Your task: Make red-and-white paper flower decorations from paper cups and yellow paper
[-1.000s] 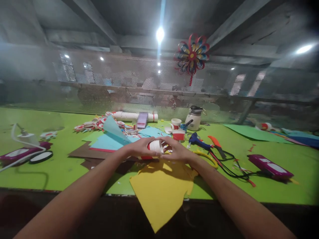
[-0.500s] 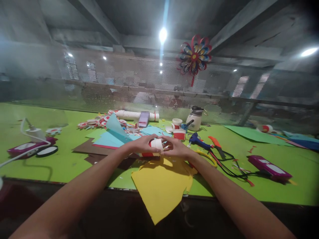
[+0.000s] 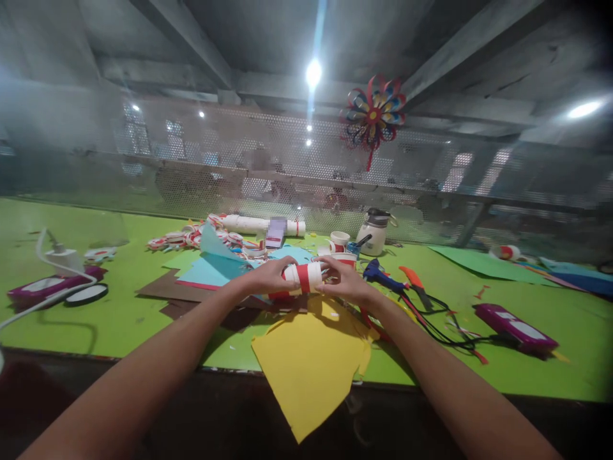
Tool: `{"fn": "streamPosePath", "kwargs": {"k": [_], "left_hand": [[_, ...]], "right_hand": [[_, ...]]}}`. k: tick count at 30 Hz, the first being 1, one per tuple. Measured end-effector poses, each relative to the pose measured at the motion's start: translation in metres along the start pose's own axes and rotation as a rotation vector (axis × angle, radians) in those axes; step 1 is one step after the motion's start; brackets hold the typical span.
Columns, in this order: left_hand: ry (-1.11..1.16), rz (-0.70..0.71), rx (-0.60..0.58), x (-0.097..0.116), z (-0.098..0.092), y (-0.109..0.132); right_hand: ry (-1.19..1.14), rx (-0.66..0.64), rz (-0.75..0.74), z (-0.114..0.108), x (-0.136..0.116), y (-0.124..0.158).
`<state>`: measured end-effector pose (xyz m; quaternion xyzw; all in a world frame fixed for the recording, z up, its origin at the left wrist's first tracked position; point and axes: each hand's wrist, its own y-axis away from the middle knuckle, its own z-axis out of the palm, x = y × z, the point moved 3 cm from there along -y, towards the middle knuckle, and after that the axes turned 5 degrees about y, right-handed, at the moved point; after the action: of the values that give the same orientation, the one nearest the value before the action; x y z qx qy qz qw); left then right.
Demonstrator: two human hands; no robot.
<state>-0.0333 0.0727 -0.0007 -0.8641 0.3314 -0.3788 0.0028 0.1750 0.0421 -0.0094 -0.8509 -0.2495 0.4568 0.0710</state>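
Between my hands, a white paper cup (image 3: 304, 278) with a red band lies on its side above the table. My left hand (image 3: 272, 276) is closed round its left end, fingers curled over the top. At the right end, my right hand (image 3: 343, 283) grips it with bent fingers and thumb. Just below the cup, a yellow sheet (image 3: 312, 364) hangs over the table's front edge. Something red, partly hidden by my left hand, sits under the cup.
Blue and brown sheets (image 3: 211, 269) lie left of my hands. Behind are a phone (image 3: 276, 232), more paper cups (image 3: 339, 240) and a jug (image 3: 373, 231). A blue glue gun (image 3: 383, 276), orange-handled tool (image 3: 414, 285) and purple power strip (image 3: 516, 329) with cords lie right.
The cup has turned in my hands, so its red band now shows in the middle where white rims showed before. My right hand has shifted slightly right.
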Motion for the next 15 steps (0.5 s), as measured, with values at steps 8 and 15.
{"fn": "streamPosePath", "kwargs": {"k": [8,15], "left_hand": [[0.254,-0.137,0.486,-0.014,-0.038,-0.005],[0.342,-0.094,0.605,-0.011,-0.039,-0.006]], "right_hand": [[0.055,0.371,0.054,-0.029,0.012,-0.009],[0.190,0.301,-0.047,0.012,-0.006,-0.004]]}}
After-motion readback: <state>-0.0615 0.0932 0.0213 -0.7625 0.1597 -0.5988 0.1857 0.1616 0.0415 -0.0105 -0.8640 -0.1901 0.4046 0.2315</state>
